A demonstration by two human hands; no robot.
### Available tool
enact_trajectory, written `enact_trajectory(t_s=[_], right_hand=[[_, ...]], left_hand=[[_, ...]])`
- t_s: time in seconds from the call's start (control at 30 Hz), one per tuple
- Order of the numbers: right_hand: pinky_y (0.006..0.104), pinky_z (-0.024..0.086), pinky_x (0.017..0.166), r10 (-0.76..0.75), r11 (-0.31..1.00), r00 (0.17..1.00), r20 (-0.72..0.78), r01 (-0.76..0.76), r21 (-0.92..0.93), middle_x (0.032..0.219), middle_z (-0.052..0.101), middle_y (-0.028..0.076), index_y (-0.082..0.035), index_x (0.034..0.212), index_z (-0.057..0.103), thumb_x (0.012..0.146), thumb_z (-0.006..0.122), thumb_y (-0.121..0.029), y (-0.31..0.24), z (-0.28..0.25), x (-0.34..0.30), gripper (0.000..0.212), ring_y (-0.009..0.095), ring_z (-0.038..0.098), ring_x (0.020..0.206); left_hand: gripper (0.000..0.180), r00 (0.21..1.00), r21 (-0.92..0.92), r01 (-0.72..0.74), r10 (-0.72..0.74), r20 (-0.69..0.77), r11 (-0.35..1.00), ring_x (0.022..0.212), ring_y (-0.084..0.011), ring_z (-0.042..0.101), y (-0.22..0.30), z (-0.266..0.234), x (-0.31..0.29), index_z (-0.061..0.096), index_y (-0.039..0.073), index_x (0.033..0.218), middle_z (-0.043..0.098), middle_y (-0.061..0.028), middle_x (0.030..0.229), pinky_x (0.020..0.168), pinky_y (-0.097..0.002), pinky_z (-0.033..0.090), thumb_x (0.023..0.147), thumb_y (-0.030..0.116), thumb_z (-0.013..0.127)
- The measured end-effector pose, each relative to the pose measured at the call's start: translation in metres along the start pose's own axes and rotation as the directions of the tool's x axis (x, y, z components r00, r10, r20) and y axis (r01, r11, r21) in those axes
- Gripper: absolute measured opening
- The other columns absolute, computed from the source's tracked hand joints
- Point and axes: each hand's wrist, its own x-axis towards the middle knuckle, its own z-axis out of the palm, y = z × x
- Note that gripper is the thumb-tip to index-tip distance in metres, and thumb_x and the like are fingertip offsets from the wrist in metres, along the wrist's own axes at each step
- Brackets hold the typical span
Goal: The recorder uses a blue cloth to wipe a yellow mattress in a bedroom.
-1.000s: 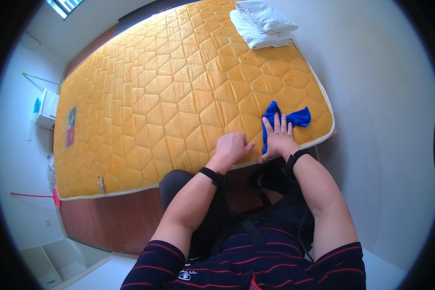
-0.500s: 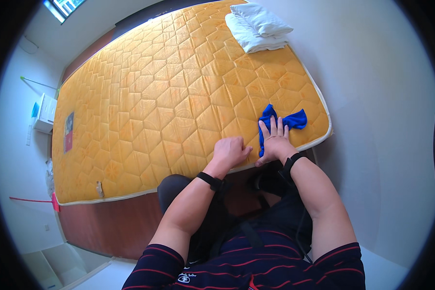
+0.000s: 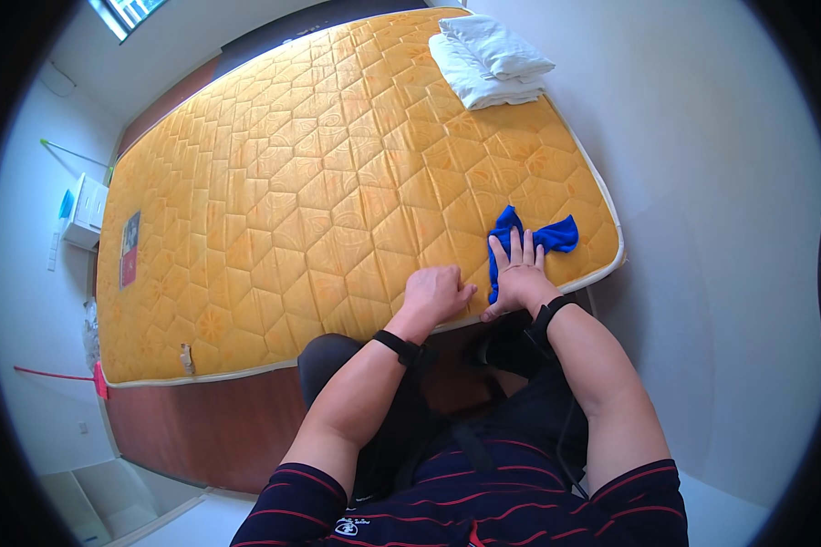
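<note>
A yellow quilted mattress (image 3: 337, 191) with a pale edging stretches out in front of me. Close to its near right corner lies a crumpled blue cloth (image 3: 557, 235). My right hand (image 3: 524, 278) presses flat on this cloth, fingers spread, covering its middle. To the left of it, my left hand (image 3: 436, 294) rests on the mattress near the front edge, curled into a loose fist with the thumb to the right. Nothing shows in that fist. Black bands circle both wrists.
Folded white bedding (image 3: 491, 62) sits at the mattress's far right corner. A flat dark and red piece (image 3: 130, 249) lies toward the left side. Reddish-brown floor (image 3: 219, 419) runs along the front, and a white wall (image 3: 711, 182) borders the right. A red-handled tool (image 3: 100, 379) stands left.
The whole view has tilted a little, so the bedding and cloth appear slightly lower. Both hands hold nearly the same places on the mattress and cloth.
</note>
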Motion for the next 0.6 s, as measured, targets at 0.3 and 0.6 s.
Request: enact_trajectory(t_s=[0.3,0.6], right_hand=[[0.0668,0.004,0.135,-0.008,1.000,1.000,-0.012,0.008,-0.003,0.184,-0.010,0.030,-0.017,0.180,-0.004,0.060,0.099,-0.072,0.0010,0.0026,-0.0001,0.168,0.054,-0.010,0.169],[0.0668,0.004,0.135,-0.008,1.000,1.000,-0.001,0.008,-0.009,0.184,-0.009,0.030,-0.016,0.180,-0.006,0.060,0.099,-0.073,-0.0006,-0.0007,-0.0029,0.168,0.054,-0.010,0.169]], left_hand=[[0.042,1.000,0.006,-0.008,0.008,-0.019,1.000,0.084,-0.0397,0.078,-0.0005,0.0020,0.0002,0.080,0.010,0.084,0.078,-0.0196,0.083,0.077,-0.0524,0.061,0.094,0.050,0.077],[0.041,0.999,-0.001,-0.024,0.024,-0.044,1.000,0.083,-0.0397,0.077,-0.0028,0.0056,-0.0002,0.079,0.010,0.083,0.078,-0.0190,0.083,0.076,-0.0524,0.060,0.093,0.049,0.078]])
